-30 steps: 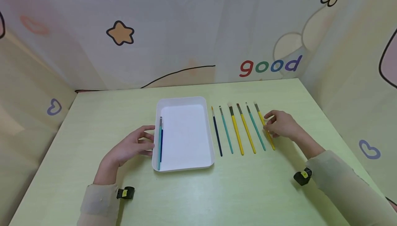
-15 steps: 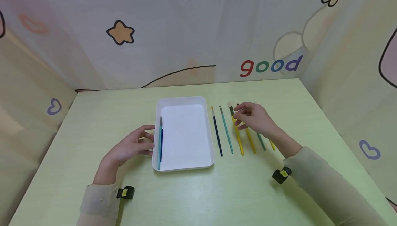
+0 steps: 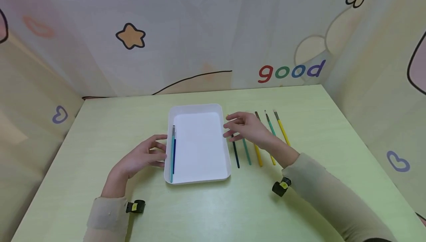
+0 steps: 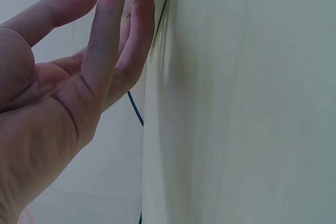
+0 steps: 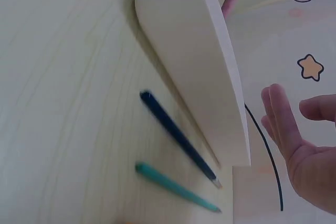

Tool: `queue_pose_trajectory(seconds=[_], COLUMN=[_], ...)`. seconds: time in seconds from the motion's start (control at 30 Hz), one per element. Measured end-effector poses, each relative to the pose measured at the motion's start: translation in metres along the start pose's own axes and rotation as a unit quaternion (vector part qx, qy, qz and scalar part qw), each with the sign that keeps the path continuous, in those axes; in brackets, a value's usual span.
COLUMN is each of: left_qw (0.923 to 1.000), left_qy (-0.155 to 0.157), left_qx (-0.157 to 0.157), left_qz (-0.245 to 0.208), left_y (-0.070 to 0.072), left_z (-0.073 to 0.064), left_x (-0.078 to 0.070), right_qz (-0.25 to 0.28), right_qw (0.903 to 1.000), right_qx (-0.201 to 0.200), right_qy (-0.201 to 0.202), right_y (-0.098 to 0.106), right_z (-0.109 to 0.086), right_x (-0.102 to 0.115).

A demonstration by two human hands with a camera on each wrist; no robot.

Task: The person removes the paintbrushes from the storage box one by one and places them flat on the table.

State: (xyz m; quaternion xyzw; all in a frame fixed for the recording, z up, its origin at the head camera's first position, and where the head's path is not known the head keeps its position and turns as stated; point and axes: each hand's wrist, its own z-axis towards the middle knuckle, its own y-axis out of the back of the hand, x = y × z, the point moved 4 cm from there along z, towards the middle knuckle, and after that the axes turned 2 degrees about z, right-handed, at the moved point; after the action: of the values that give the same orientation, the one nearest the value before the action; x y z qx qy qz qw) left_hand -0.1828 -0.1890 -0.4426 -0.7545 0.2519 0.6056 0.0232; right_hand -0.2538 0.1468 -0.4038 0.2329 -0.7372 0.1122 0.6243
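A white tray [image 3: 201,146] lies on the table, with a teal paintbrush [image 3: 172,160] and a dark blue paintbrush [image 3: 174,157] along its left inner side. My left hand [image 3: 143,157] touches the tray's left wall with extended fingertips. My right hand [image 3: 249,128] hovers just right of the tray, fingers relaxed and holding nothing. Partly hidden under it is a row of paintbrushes: a dark blue one [image 3: 236,157], a teal one [image 3: 247,153] and a thick yellow one [image 3: 257,156]. In the right wrist view, the right hand [image 5: 307,153] is apart from the tray wall [image 5: 191,51].
Farther right in the row lie another teal paintbrush [image 3: 270,123] and a yellow paintbrush [image 3: 281,125], partly behind my right forearm. A printed cloth [image 3: 199,31] hangs behind the table [image 3: 133,112].
My right hand has moved left, from the rightmost yellow paintbrush across the row to the tray's right edge. The left hand stays at the tray's left side.
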Motion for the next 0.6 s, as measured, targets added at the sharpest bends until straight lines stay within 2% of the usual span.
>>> queue_pose_trajectory(seconds=[0.27, 0.6], left_qw=[1.0, 1.0], left_qy=[0.001, 0.0], left_qx=[-0.002, 0.001], left_qz=[0.0, -0.004], left_y=[0.0, 0.0], left_z=[0.0, 0.0], left_x=[0.0, 0.001], right_qz=[0.032, 0.014], right_qw=[0.9974, 0.9948], right_qx=[0.062, 0.075], right_qy=[-0.019, -0.068], right_y=[-0.039, -0.079], right_z=[0.012, 0.022], right_x=[-0.001, -0.009])
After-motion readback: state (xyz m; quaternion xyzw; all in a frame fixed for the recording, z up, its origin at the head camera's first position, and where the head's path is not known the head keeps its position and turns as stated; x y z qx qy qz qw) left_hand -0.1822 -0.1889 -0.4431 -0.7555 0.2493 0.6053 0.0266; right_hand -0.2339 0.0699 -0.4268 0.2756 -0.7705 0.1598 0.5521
